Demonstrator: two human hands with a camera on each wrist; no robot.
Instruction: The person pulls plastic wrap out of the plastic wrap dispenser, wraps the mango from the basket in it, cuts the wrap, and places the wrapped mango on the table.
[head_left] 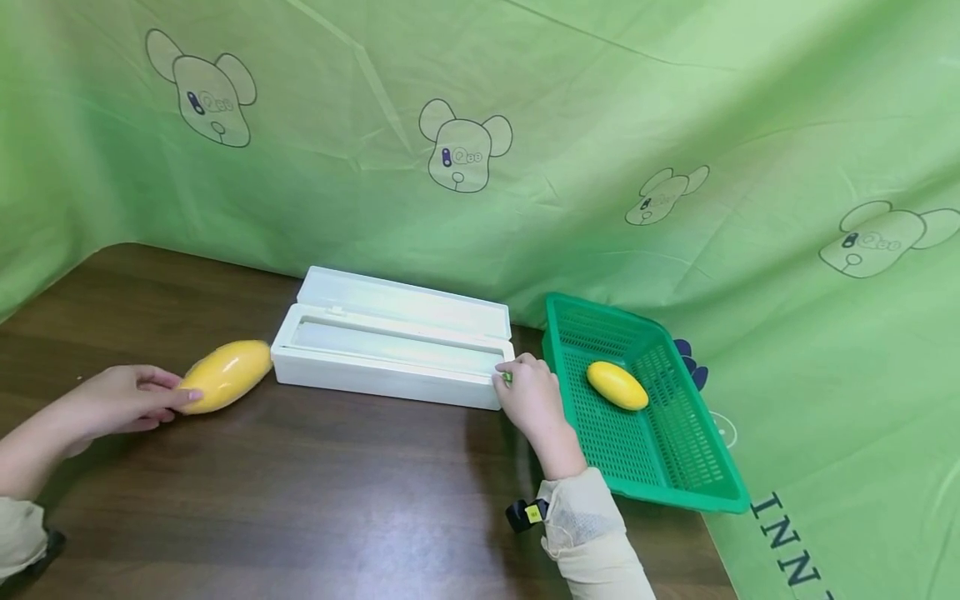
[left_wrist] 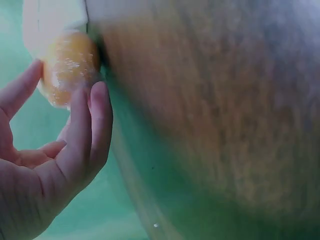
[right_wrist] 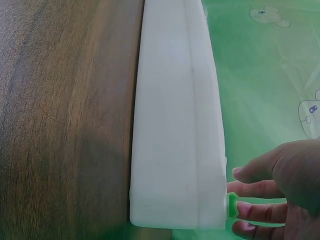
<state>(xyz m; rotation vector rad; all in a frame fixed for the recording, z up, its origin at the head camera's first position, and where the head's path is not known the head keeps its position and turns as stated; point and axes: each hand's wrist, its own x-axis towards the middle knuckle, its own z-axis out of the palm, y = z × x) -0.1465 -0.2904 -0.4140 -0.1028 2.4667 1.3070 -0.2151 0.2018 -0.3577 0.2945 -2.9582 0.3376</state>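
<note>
My left hand pinches the near end of a yellow mango-like fruit. Shiny clear film wraps this fruit, as the left wrist view shows. Its far end meets the left end of a long white cling film dispenser, whose lid stands raised at the back. At the dispenser's right end, my right hand has its fingers around a small green slider on the upper edge. In the head view the fingers cover most of that slider.
Right of the dispenser stands a green plastic basket holding another yellow fruit. A green printed curtain hangs behind the brown wooden table. Dark purple rounded shapes show behind the basket.
</note>
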